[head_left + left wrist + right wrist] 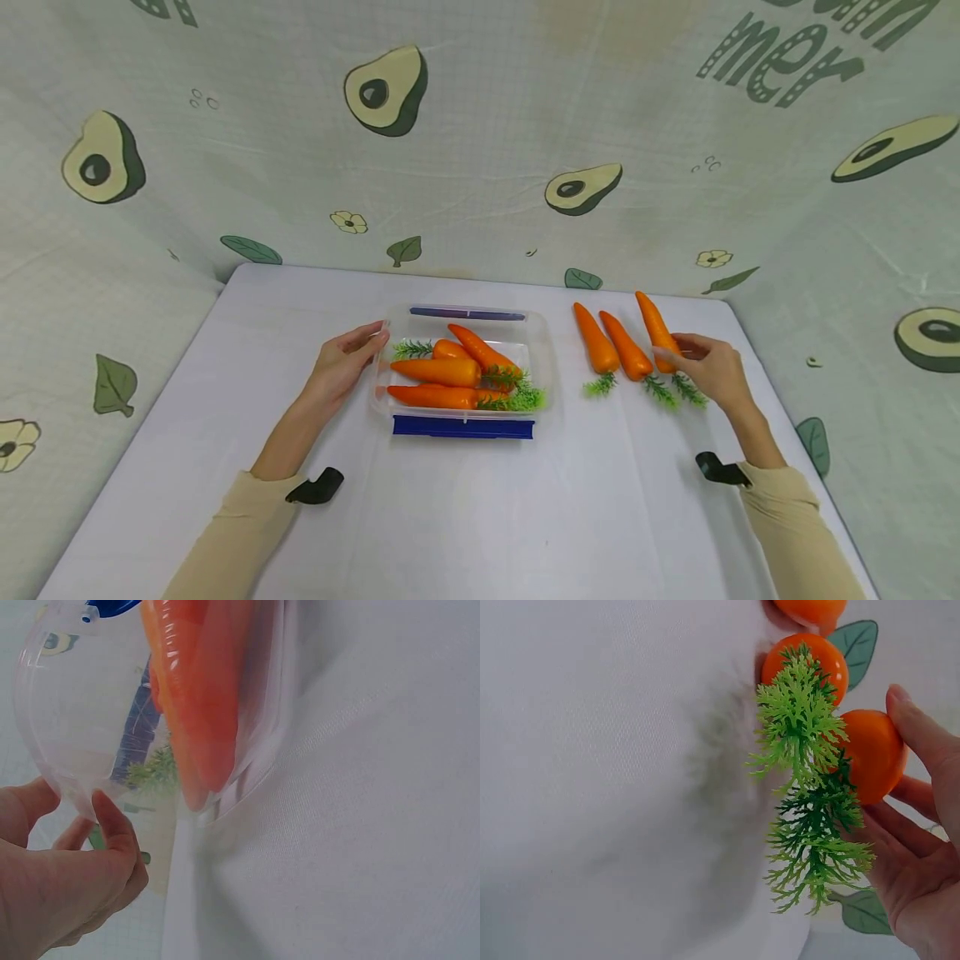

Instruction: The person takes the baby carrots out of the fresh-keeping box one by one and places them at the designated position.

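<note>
Nearest, two beige sleeves [236, 529] with black straps [320, 486] lie before the clear box [540, 350], which has two blue flaps [463, 427], one near and one far. The left hand [345, 362] pinches the box's left end, its digits shown closer in the left wrist view; overlap and leaves hide the exact count of at least four carrots [427, 371] inside, while right of the box lie two loose carrots [596, 340] and a third carrot [654, 321] gripped by the right hand [712, 367], its leafy top [817, 851] large in the right wrist view. Behind the box hangs avocado-print cloth [480, 167].
</note>
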The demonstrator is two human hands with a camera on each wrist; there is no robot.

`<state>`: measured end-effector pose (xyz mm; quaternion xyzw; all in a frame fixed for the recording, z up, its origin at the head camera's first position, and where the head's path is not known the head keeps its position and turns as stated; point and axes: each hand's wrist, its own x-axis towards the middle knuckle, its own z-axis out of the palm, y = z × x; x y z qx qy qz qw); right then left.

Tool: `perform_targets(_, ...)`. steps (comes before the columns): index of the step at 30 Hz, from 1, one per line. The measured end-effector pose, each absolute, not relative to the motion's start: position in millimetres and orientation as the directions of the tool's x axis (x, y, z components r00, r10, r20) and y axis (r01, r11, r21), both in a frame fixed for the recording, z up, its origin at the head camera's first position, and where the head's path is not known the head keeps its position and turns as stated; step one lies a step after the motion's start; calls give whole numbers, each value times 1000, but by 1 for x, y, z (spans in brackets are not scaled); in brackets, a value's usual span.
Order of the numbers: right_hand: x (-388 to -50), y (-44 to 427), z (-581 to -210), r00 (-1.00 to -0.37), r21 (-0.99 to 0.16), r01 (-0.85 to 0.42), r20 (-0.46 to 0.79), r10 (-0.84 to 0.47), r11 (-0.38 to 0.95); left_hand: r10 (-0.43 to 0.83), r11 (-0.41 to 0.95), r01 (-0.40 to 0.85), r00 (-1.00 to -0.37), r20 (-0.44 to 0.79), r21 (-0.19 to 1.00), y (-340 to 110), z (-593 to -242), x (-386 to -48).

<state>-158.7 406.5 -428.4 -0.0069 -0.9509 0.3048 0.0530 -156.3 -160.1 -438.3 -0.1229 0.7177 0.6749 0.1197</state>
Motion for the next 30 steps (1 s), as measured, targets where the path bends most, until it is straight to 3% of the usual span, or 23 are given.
perform_targets(9, -161, 405, -437, -997, -591, 71, -17, 76, 804, -5, 44, -325, -946, -325, 945, -159, -440, -157)
perform_targets(30, -166, 399, -442, -994, -567, 60, -112, -4, 821, -10, 36, -327, -945, -327, 944, -160, -439, -156)
